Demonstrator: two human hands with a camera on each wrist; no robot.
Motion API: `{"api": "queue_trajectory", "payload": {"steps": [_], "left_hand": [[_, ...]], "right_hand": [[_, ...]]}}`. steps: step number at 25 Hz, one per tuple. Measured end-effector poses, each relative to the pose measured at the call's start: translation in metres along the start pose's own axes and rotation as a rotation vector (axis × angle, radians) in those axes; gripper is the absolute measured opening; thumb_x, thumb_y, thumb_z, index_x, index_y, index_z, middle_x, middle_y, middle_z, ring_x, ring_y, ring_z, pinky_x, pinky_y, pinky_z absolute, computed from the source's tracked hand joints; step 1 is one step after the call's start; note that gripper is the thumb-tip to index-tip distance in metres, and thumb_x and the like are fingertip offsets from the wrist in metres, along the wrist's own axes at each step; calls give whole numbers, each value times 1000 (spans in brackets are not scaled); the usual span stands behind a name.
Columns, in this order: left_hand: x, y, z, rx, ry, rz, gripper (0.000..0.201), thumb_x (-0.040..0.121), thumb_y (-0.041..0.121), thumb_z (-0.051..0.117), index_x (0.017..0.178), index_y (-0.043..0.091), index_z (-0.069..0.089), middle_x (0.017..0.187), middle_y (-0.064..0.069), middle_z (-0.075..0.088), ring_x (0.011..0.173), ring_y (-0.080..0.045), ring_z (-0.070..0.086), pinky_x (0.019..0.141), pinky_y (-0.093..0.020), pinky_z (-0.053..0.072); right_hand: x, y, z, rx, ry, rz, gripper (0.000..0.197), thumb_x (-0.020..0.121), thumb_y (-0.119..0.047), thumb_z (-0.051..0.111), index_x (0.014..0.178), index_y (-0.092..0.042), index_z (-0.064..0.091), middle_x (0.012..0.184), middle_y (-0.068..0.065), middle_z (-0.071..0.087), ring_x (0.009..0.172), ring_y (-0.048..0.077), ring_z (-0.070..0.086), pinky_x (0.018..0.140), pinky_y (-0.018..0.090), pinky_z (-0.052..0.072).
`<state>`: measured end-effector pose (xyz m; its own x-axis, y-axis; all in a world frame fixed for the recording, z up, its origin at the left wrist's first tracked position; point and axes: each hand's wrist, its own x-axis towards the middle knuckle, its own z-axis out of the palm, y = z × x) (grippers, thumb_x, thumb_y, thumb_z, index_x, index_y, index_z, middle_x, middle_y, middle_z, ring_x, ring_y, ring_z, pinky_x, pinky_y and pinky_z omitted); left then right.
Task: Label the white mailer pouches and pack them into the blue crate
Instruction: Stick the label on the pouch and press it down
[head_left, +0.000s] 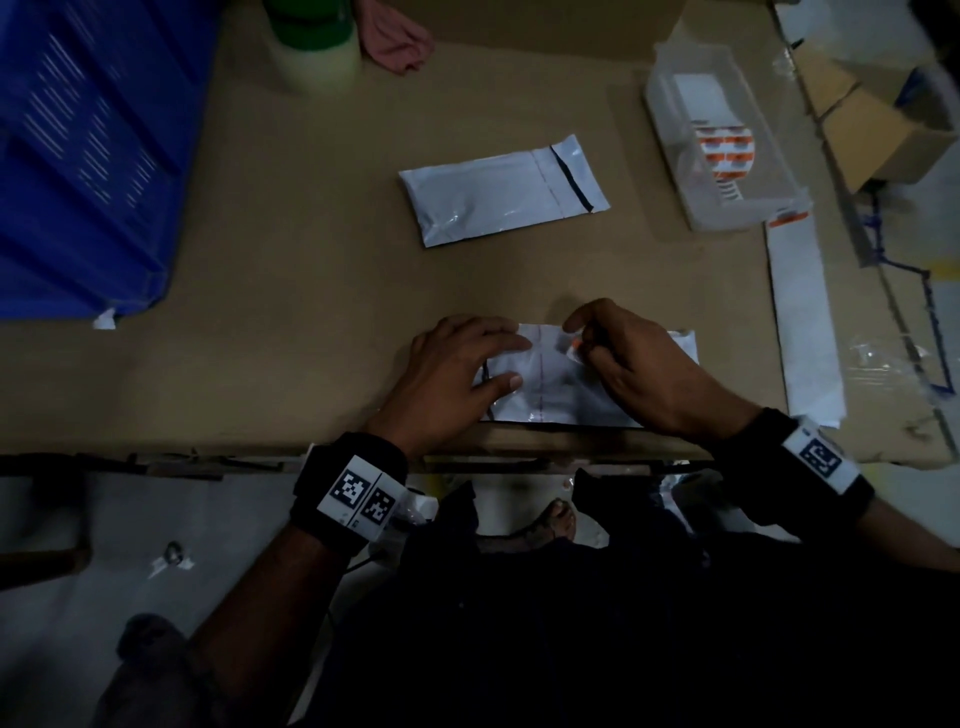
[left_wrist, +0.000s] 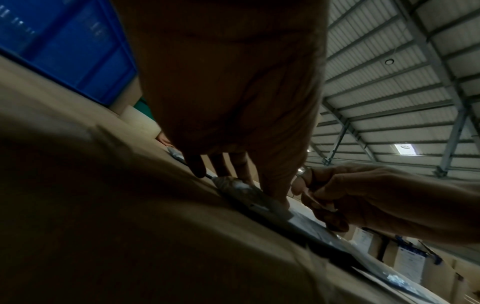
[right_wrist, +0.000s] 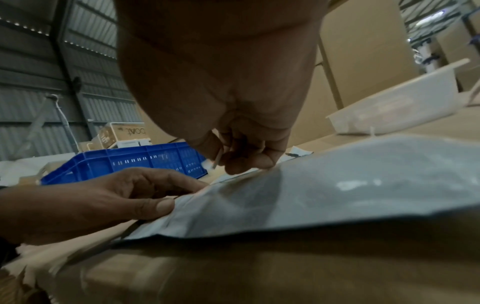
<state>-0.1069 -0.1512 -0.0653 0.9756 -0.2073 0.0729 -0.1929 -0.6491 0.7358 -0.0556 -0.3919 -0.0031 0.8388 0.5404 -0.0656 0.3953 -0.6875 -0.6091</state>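
1. The bench (head_left: 311, 291) is a cardboard-covered top in a dim warehouse; a ribbed metal roof (left_wrist: 389, 86) shows above my left wrist, and stacked cartons (right_wrist: 363, 61) stand beyond my right.
2. The blue crate (head_left: 88, 156) sits at the bench's far left corner, cut off by the picture's edge, so I cannot see what is in it.
3. A clear plastic tray (head_left: 670, 88) near the far right edge holds a roll of orange-and-white labels (head_left: 724, 150).
4. One white mailer pouch (head_left: 498, 189) lies flat mid-bench, apart from my hands.
5. A second pouch (head_left: 550, 384) lies along the near edge. My left hand (head_left: 457, 374) presses its left end with straight fingers.
6. My right hand (head_left: 639, 358) hovers over that pouch, thumb and fingertips pinching a small label (head_left: 571, 349); its print is too blurred to read.
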Motion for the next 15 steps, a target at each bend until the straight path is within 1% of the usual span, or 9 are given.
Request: {"api": "queue_trajectory", "payload": {"steps": [2,4,5,6,8,10,12,13,15], "left_hand": [[0,0,1,4,5,1,36,93,47,62,128,39,65,140,15,56,130,-14,45,106,-50,38],[0,-1,2,4,8,1,36,93,47,63,128,38,65,140,15,57,130,-14,45,106,-51,38],[0,-1,2,0,8,-3,36,93,47,63,128,38,65,140,15,56,130,-15,45,107,-52,38],[0,-1,2,-6,8,-5,36,92,47,63,128,38,66,140,16,56,130,-15,45,107,-52,38],[0,-2,3,-6,10,0,36,92,47,63,127,38,66,139,17,56,130,-14,46,106,-53,39],[0,-2,2,-2,9,-1,35,93,47,63,128,39,65,140,17,56,131,-14,45,106,-53,39],[-1,-1,1,-2,4,-12,35,94,45,64,128,40,64,141,18,55,132,-12,43,107,-52,36],[-2,-1,1,1,4,-13,35,94,45,65,129,40,63,141,18,54,133,-12,43,108,-51,35],[-2,0,0,1,2,-11,35,94,45,66,129,41,63,141,20,54,133,-11,41,109,-48,33]], "right_hand": [[0,5,3,-30,17,-46,23,97,-9,48,110,-9,66,100,2,62,91,13,58,79,13,39],[-1,9,6,-74,18,-78,25,96,-6,48,108,-9,69,99,-1,57,88,9,55,78,16,36],[-1,11,8,-91,29,-78,23,97,-4,51,109,-10,70,99,-3,56,87,9,55,77,16,35],[-2,11,11,-98,47,-63,20,99,-4,55,109,-11,70,99,-4,57,87,11,57,77,15,35],[-1,9,15,-77,91,7,11,100,-13,63,109,-12,70,100,-3,61,89,15,61,77,17,38],[-3,4,17,-22,151,74,9,98,-21,69,105,-16,69,92,-5,65,82,12,63,75,21,42],[-5,-4,18,87,190,138,7,97,-23,71,98,-19,65,80,-8,67,72,8,64,71,24,47],[-6,-7,19,113,198,157,8,97,-23,71,97,-18,64,78,-7,67,71,8,64,70,25,48],[-7,-11,22,97,199,177,9,98,-23,69,98,-16,64,80,-6,67,73,8,62,68,25,47]]}}
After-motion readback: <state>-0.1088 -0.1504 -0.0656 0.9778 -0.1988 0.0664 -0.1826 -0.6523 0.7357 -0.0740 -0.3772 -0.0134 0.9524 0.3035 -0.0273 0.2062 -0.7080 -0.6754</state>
